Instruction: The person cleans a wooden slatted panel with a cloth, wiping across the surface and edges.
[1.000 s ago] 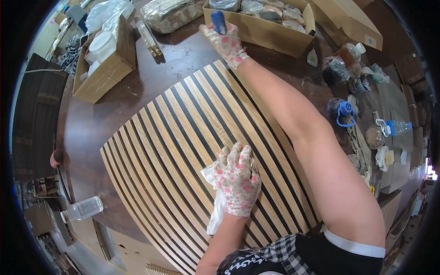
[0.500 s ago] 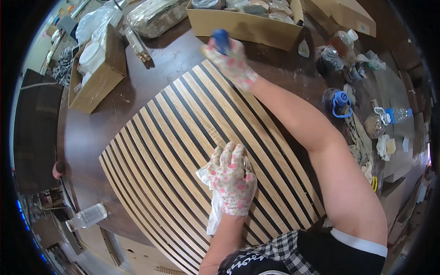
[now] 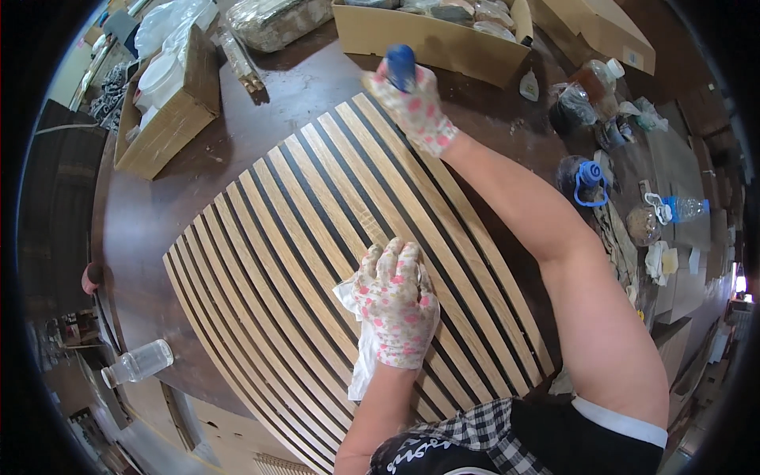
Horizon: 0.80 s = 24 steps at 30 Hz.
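Observation:
A slatted wood panel (image 3: 317, 190), pale strips with dark gaps between, lies across the dark table. My left hand (image 3: 395, 305), in a white glove with pink spots, presses down on its middle with the fingers together and bent. A white cloth (image 3: 365, 360) is bunched under that hand and sticks out on its left side. At the panel's far corner, my gloved right hand (image 3: 417, 107) is closed around a tool with a thick blue handle (image 3: 401, 67). The tool's working end is too blurred to make out.
Beyond the panel stands a cardboard box (image 3: 431, 43) of wrapped pieces. Another open carton (image 3: 178, 115) holds white tubs at the left. A clear glass bottle (image 3: 141, 363) lies near the left table edge. Several bottles, including a blue-capped jug (image 3: 587, 176), crowd the right side.
My right hand with the blue-handled tool has shifted slightly right relative to the panel's far corner. My left hand stays on the cloth. The whole view has shifted a little.

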Each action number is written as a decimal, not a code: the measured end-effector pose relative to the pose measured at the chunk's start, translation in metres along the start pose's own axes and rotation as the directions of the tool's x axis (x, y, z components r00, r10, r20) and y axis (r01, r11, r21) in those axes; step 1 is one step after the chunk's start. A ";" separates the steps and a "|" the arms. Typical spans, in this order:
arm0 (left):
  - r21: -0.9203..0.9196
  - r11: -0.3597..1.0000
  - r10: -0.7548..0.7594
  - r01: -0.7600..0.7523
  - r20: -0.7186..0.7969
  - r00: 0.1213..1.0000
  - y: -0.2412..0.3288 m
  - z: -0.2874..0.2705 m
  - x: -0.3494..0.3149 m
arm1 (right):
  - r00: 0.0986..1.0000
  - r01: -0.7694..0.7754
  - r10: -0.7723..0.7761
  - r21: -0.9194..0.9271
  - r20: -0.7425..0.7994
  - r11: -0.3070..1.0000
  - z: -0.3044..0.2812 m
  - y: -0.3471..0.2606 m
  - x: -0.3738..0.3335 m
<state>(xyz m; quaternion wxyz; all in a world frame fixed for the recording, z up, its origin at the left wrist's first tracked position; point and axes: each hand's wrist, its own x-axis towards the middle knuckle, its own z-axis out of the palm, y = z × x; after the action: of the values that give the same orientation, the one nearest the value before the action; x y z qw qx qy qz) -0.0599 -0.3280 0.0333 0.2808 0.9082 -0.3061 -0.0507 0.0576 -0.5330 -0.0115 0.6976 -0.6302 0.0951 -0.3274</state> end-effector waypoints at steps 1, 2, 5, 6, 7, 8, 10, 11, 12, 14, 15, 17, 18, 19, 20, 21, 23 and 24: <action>-0.003 1.000 0.005 -0.005 0.003 1.000 -0.001 -0.001 0.000 | 0.972 -0.233 0.231 0.220 0.033 0.947 -0.001 0.001 0.003; -0.015 1.000 0.000 0.000 0.001 1.000 -0.004 -0.001 -0.002 | 0.889 -0.449 0.443 0.414 0.117 0.792 0.000 0.003 0.001; 0.014 1.000 -0.002 0.001 0.040 0.999 -0.011 0.000 -0.006 | 0.990 -0.139 0.121 0.306 0.075 0.942 -0.020 -0.008 -0.068; 0.030 1.000 0.004 -0.005 0.033 0.999 -0.010 0.001 -0.006 | 0.977 -0.173 0.172 -0.006 0.126 0.985 -0.037 -0.013 -0.079; 0.044 0.999 0.017 -0.018 0.024 1.000 -0.007 0.002 -0.005 | 0.961 -0.168 0.228 -0.321 0.157 0.932 -0.048 -0.019 -0.083; 0.031 0.999 0.018 -0.019 0.023 1.000 -0.006 0.004 -0.005 | 0.961 -0.167 0.229 -0.333 0.156 0.928 -0.042 -0.025 -0.075; 0.052 0.998 0.031 -0.031 0.010 0.999 -0.008 0.006 -0.005 | 0.976 -0.206 0.209 0.042 -0.068 0.978 -0.004 -0.030 -0.046; 0.048 0.998 0.032 -0.032 0.005 0.999 -0.007 0.008 -0.004 | 0.977 -0.202 0.205 0.038 -0.066 0.979 0.002 -0.023 -0.030; 0.036 0.998 0.045 -0.045 0.005 0.999 -0.006 0.009 -0.004 | 0.996 -0.087 0.084 -0.277 -0.021 0.957 0.005 -0.016 -0.012; 0.022 0.998 0.056 -0.056 0.016 0.998 -0.008 0.006 -0.004 | 0.999 0.034 -0.006 -0.560 0.052 0.828 0.009 -0.015 -0.014; 0.006 1.000 0.023 -0.023 0.006 1.000 -0.007 0.001 -0.003 | 0.999 0.000 0.016 -0.375 0.038 0.927 0.011 -0.022 -0.030; -0.019 1.000 -0.013 0.012 -0.015 1.000 -0.007 -0.002 -0.003 | 0.997 0.068 -0.050 -0.372 0.058 0.926 -0.011 -0.016 -0.066; -0.006 1.000 -0.012 0.012 -0.013 1.000 -0.008 0.001 -0.004 | 0.977 0.212 -0.175 -0.430 0.125 0.877 -0.021 -0.014 -0.078; 0.000 1.000 -0.008 0.008 -0.008 1.000 -0.008 0.004 -0.005 | 0.936 0.352 -0.292 -0.482 0.198 0.802 -0.028 -0.015 -0.084; -0.008 1.000 -0.013 0.013 -0.014 1.000 -0.008 0.004 -0.005 | 0.996 0.021 -0.003 -0.191 0.093 0.981 -0.020 -0.027 -0.076; -0.010 1.000 -0.011 0.011 -0.007 1.000 -0.009 0.002 -0.005 | 0.947 -0.319 0.309 0.147 0.088 0.936 -0.004 -0.038 -0.065; -0.027 1.000 -0.004 0.003 -0.007 1.000 -0.006 0.006 -0.004 | 0.993 -0.102 0.112 -0.187 0.048 0.977 -0.002 -0.008 -0.022; -0.023 1.000 0.016 -0.015 0.009 1.000 -0.006 0.009 -0.004 | 0.998 0.018 -0.001 -0.286 0.058 0.958 -0.001 -0.004 -0.007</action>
<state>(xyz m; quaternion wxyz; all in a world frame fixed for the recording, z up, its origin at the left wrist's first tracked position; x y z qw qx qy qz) -0.0621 -0.3264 0.0219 0.2900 0.9024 -0.3138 -0.0561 0.0501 -0.5295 -0.0096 0.5999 -0.7340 0.1185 -0.2956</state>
